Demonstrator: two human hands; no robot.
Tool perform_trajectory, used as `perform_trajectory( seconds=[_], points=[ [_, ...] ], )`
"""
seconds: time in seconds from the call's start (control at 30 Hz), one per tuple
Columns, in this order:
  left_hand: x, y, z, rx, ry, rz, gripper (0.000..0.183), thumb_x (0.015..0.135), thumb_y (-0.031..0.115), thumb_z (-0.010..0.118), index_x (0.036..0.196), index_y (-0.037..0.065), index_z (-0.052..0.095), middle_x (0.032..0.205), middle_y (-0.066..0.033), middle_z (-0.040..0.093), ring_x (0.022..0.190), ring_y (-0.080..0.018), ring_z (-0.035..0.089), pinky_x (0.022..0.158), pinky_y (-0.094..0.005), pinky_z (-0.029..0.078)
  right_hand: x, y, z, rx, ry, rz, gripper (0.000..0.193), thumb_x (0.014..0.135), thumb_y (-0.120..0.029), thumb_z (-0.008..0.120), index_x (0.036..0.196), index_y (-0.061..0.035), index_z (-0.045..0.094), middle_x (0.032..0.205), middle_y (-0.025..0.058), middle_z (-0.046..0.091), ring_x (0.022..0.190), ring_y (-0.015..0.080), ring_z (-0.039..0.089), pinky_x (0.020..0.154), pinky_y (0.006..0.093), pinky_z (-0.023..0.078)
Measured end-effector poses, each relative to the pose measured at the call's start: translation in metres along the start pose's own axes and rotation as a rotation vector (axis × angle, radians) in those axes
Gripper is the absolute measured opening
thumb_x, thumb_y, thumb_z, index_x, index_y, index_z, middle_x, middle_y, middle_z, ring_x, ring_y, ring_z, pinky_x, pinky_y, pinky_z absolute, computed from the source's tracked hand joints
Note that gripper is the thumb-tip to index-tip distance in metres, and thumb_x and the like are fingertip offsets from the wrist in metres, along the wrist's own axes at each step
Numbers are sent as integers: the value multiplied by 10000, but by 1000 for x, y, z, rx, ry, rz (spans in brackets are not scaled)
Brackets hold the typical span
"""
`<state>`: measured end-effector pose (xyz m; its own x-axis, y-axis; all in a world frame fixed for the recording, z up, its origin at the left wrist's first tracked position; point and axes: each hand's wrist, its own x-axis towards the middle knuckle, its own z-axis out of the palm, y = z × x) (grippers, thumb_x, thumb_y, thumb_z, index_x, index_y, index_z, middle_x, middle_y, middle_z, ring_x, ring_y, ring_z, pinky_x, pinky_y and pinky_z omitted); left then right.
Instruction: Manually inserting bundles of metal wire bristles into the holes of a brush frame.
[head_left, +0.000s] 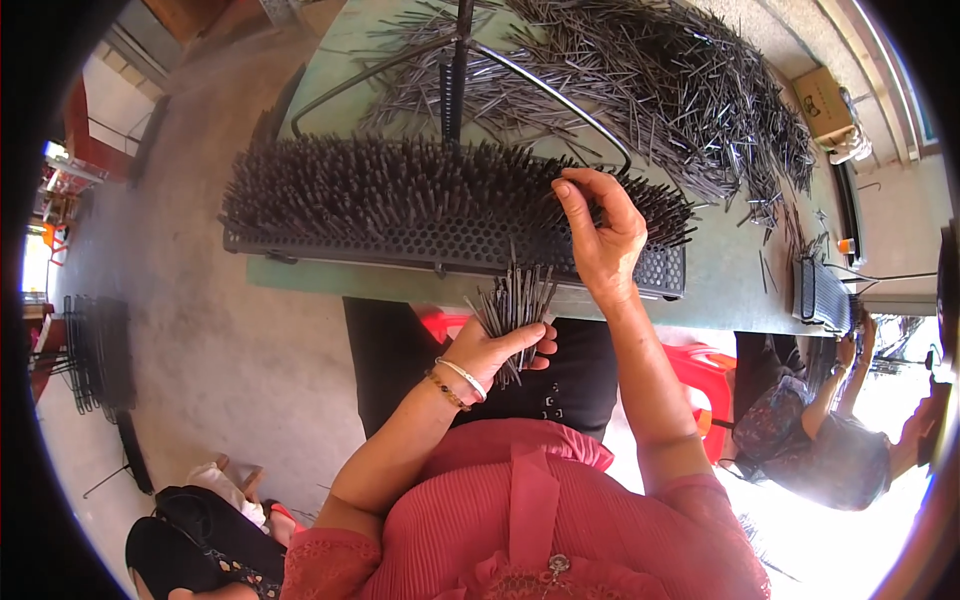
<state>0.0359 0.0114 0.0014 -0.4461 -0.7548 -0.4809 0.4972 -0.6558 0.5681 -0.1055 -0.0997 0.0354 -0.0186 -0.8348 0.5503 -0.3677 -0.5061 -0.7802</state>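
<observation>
Head view — I see the left hand [492, 352] clutching a bundle of thin rods [514, 300], long axis pointing away toward the holed tray [430, 243] beyond it; the right hand [606, 235], nearer that tray, hovers over it, pinching — whether on a rod, I cannot tell.

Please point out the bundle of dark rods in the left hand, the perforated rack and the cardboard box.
Bundle of dark rods [514, 299]: head view, middle of the rods.
Perforated rack [440, 240]: head view, bare holed surface near its front edge.
Cardboard box [822, 104]: head view, its printed side.
</observation>
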Motion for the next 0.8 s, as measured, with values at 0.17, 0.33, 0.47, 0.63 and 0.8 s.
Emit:
perform_trajectory(
  seconds=[0.17,0.33,0.47,0.63,0.8],
  points=[
    [-2,2,-3,6,-10,-12,201,863,114,617,1025,-3,603,935,-111,649,823,-201,645,669,-334,560,-2,-4,-4,-121,-8,-22,149,782,-30,691,921,-19,638,833,80,651,706,163,609,656,262,483],
    [-1,2,-3,97,-8,-42,205,877,122,590,1042,4,620,966,-98,659,811,-183,644,646,-311,547,-1,-3,1,-323,-75,-288,166,717,-79,727,870,-63,665,823,54,642,722,219,579,685,322,426],
    [-5,3,-2,96,2,-38,207,877,121,589,1044,3,620,967,-99,659,797,-179,643,631,-299,541,-4,-5,3,-404,-88,-339,149,729,-75,721,869,-47,675,862,54,636,768,209,579,724,317,411],
    [-3,3,-5,107,-46,-33,224,876,128,598,1077,32,577,956,-103,651,800,-178,645,634,-307,548,-4,-5,1,-451,-53,-359,138,728,-97,725,852,-65,674,842,24,621,742,194,569,720,321,395],
    [-1,0,-9,97,-43,8,204,880,129,596,1049,16,593,958,-102,650,803,-177,640,635,-298,537,-1,-10,3,-491,-6,-292,111,739,-86,709,843,-70,675,850,19,616,753,197,552,734,332,372]
  ],
)
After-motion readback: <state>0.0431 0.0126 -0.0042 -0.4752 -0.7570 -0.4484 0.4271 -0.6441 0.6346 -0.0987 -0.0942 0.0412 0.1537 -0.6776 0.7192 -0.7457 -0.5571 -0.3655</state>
